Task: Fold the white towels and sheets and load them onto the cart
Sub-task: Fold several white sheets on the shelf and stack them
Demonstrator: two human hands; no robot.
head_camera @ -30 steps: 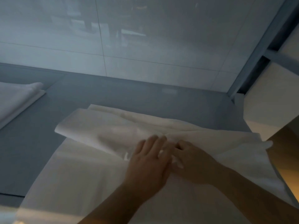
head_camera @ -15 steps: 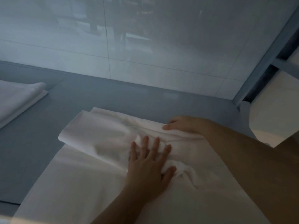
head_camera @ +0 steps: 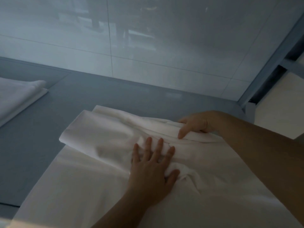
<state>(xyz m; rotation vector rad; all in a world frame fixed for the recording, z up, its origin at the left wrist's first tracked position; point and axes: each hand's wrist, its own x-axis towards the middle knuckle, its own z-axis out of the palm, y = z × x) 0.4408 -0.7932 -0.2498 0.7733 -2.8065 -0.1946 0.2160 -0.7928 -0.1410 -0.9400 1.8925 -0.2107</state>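
Note:
A white sheet (head_camera: pixel 85 178) lies spread over the grey-blue table (head_camera: pixel 32 145), its far part folded back into a thick band. My left hand (head_camera: pixel 151 168) rests flat on the middle of the sheet, fingers spread, pressing a small bunch of cloth. My right hand (head_camera: pixel 195 124) is at the far right edge of the folded band, with the thumb on top and the fingers curled around the fold. My right forearm crosses the sheet's right side and hides it.
A stack of folded white linen (head_camera: pixel 14 99) sits at the table's left edge. A white tiled wall (head_camera: pixel 148 46) rises behind the table. At the right stands a blue metal frame (head_camera: pixel 269 66) with a pale panel (head_camera: pixel 279 102) beside it.
My right hand left its spot next to the left hand, moved to the far edge of the fold and closed on it. The left hand spread flat and stayed in the middle.

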